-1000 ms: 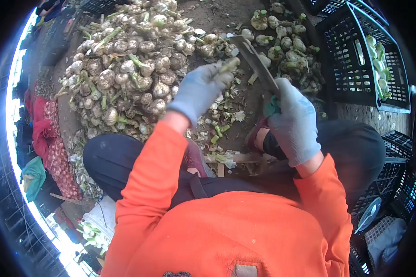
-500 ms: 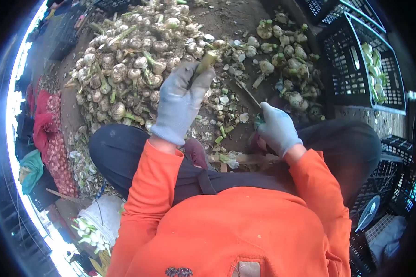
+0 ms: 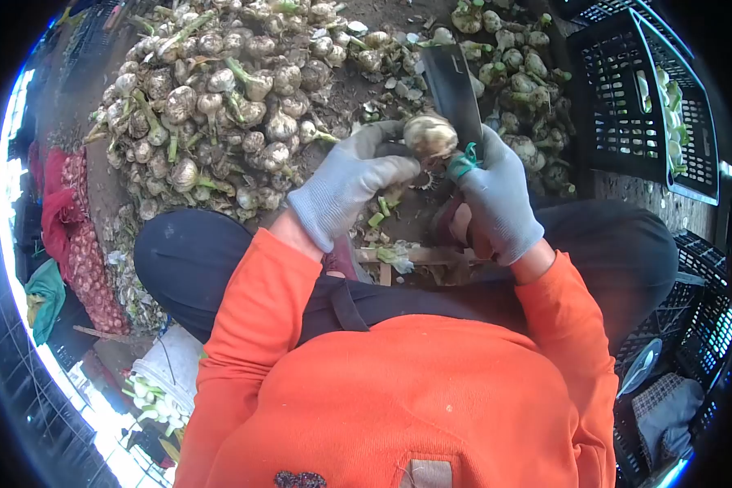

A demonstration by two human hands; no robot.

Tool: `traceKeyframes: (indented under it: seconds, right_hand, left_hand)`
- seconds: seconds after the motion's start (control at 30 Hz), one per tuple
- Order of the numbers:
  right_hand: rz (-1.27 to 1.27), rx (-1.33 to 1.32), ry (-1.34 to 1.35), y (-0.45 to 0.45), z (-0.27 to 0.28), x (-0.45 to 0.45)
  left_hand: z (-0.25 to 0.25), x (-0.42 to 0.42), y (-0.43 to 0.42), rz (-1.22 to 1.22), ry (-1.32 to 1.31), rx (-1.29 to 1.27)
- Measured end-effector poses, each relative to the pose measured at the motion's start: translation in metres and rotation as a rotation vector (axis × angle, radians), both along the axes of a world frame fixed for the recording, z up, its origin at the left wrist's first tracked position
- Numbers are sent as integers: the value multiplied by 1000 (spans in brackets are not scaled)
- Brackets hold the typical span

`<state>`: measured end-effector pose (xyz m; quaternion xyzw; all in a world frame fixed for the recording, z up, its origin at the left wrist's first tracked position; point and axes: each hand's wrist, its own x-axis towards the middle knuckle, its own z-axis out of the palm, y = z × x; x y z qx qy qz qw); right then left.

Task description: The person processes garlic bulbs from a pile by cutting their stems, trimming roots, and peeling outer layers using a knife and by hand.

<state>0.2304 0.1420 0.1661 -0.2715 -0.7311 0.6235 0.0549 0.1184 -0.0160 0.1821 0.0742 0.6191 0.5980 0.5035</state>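
Orange sweater [image 3: 407, 390]: smooth cloth below the held bulb, cut off by the lower edge; the dark, crusty patch [image 3: 301, 480] there is hard to make out.
Left hand [image 3: 346, 179]: in a ribbed grey glove, just left of the held bulb, thumb and fingers pinching it; some fingertips are hidden.
Right hand [image 3: 504, 199]: in a similar glove, to the right of and below the held bulb, closed around the knife's handle, most of which it covers.
Held bulb [image 3: 431, 136]: round garlic, cream streaked with brown soil, at the left fingertips; its underside is hidden.
Knife [image 3: 454, 85]: broad, flat, dull metal blade just right of the held bulb, green wrapping at its base; whether blade and bulb touch, I cannot tell.
Dark trousers [image 3: 195, 260]: bent knees on both sides below the held bulb, partly behind the sleeves.
Garlic heap [image 3: 211, 106]: knobbly, soil-crusted bulbs with stiff stems, left of the held bulb, cut off above.
Smaller heap [image 3: 529, 89]: similar bulbs, right of and beyond the held bulb, partly behind the blade.
Black crate [image 3: 614, 154]: slotted plastic, far right of the held bulb, pale stems half hidden inside.
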Motion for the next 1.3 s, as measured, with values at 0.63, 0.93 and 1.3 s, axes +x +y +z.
traceKeyframes:
  seconds: [0.63,0.93,1.3]
  right_hand:
    - [384,1093,363,-5,21,3]
    - [232,999,-4,37,-29,-7]
    - [-435,-68,101,45,103,29]
  left_hand:
    - [-18,-2,-23,-296,1200,101]
    - [40,12,-10,109,286,-50]
    - [-76,-51,64,-143,93,133]
